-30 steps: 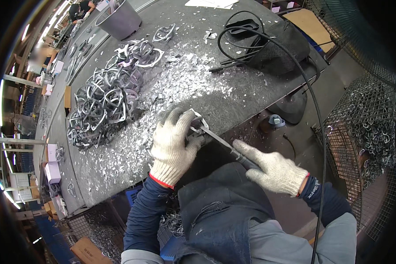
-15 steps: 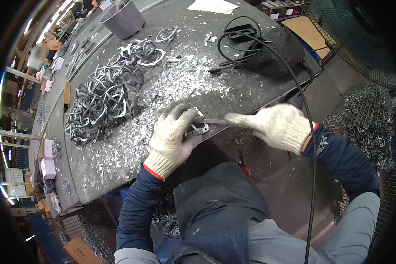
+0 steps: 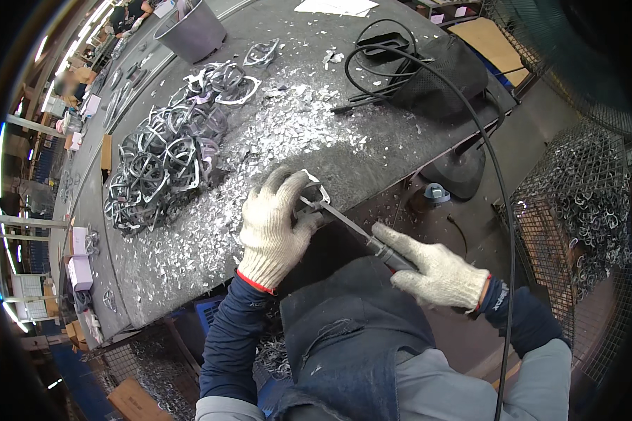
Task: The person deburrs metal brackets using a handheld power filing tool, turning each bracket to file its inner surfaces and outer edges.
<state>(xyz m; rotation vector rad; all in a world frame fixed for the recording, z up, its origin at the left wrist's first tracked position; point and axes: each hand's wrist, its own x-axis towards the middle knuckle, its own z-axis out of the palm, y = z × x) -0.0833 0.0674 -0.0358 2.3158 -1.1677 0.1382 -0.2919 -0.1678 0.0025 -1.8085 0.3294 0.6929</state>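
File (image 3: 347, 228) gripped by right hand (image 3: 439, 274), tip up-left on metal ring (image 3: 316, 196), left hand (image 3: 274, 228) clamping ring

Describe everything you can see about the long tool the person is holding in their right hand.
The hand tool is a slim, straight rod, a file by the look of it: a grey metal shaft running into a darker handle. It lies slanted, tip up-left, handle down-right. The gloved right hand grips the handle; the tip rests against a small metal ring part that the gloved left hand presses on the edge of the workbench, among pale shavings.
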